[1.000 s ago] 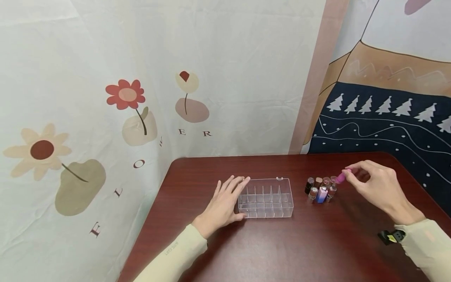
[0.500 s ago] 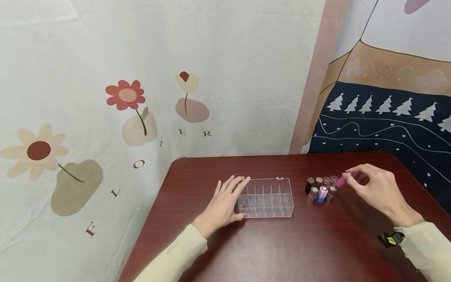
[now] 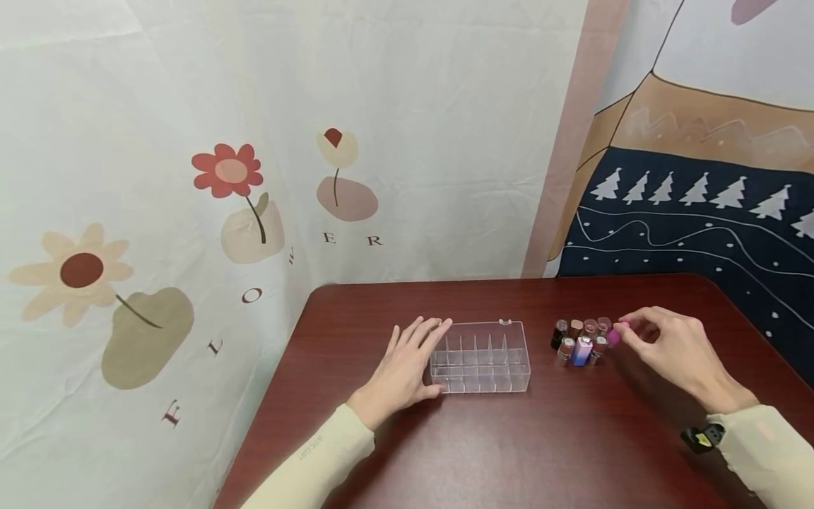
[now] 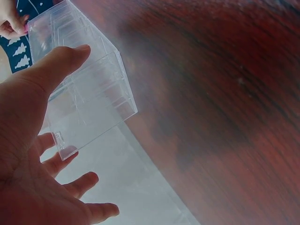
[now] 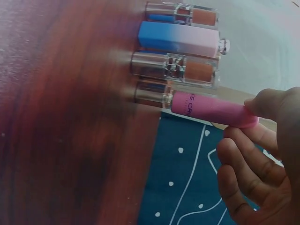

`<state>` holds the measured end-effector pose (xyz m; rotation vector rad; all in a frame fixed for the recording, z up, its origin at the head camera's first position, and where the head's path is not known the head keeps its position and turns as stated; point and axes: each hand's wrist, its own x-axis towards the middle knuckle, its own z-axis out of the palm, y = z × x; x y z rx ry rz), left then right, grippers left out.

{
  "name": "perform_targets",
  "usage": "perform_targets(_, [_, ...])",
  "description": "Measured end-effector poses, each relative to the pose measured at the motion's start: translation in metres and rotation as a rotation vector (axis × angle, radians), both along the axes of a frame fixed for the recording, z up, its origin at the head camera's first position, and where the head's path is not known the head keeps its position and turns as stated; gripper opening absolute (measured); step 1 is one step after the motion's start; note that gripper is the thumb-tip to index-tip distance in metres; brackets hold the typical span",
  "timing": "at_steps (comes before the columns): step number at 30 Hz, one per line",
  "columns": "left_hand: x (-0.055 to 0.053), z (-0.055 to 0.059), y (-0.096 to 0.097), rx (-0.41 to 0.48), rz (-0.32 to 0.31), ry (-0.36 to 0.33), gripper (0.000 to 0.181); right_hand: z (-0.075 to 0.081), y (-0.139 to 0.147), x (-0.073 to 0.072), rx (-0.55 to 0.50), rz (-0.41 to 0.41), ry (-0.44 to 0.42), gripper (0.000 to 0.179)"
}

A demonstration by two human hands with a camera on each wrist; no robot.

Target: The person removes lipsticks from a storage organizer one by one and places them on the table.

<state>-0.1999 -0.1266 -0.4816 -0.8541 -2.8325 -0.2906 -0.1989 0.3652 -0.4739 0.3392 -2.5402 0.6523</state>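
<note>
My right hand [image 3: 675, 350] pinches the upper end of a pink lipstick tube [image 5: 204, 108] between thumb and index finger; the other fingers curl loosely. It is held upright at the right end of a tight group of lipsticks, and overlaps a metallic-based one [image 5: 151, 93] in the right wrist view. A blue-to-pink lipstick [image 3: 581, 352] stands in the group's front row. With fingers spread, my left hand [image 3: 397, 371] rests against the left side of a clear divided box [image 3: 483, 384], thumb near its front corner. The box has its clear lid raised behind it.
A dark red-brown table [image 3: 483, 452] bears everything. Behind the box stand a black lipstick [image 3: 559, 335] and a brown-topped one [image 3: 575, 328], off to its right. A pale curtain [image 3: 445, 141] and a dark tree-patterned cloth [image 3: 674, 233] hang along the back.
My right hand has come down slightly with the pink lipstick tube, which now sits lower beside the group. My left hand and the clear box have stayed put.
</note>
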Motion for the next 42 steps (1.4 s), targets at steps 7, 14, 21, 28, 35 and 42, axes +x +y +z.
perform_targets(7, [-0.001,-0.001,-0.001,0.003,-0.009,0.011,0.130,-0.006,0.000,-0.001,0.007,-0.001,-0.011,0.019])
perform_targets(14, [-0.001,0.000,0.000,-0.008,-0.007,0.004,0.130,-0.012,0.000,-0.001,0.009,0.010,-0.009,0.016])
perform_targets(21, [-0.001,0.000,0.000,-0.008,-0.010,0.005,0.129,-0.016,0.000,-0.001,0.013,0.004,-0.031,0.016])
perform_targets(28, [-0.001,0.000,0.000,-0.013,-0.002,0.002,0.130,-0.021,0.000,-0.001,0.023,0.014,-0.014,0.016])
perform_targets(35, [-0.001,0.000,0.000,0.002,-0.013,-0.002,0.129,-0.025,0.000,-0.001,0.033,0.014,-0.029,0.019])
perform_targets(42, [-0.001,0.001,0.001,0.005,-0.010,-0.002,0.130,-0.025,-0.001,-0.001,0.026,0.013,-0.034,0.019])
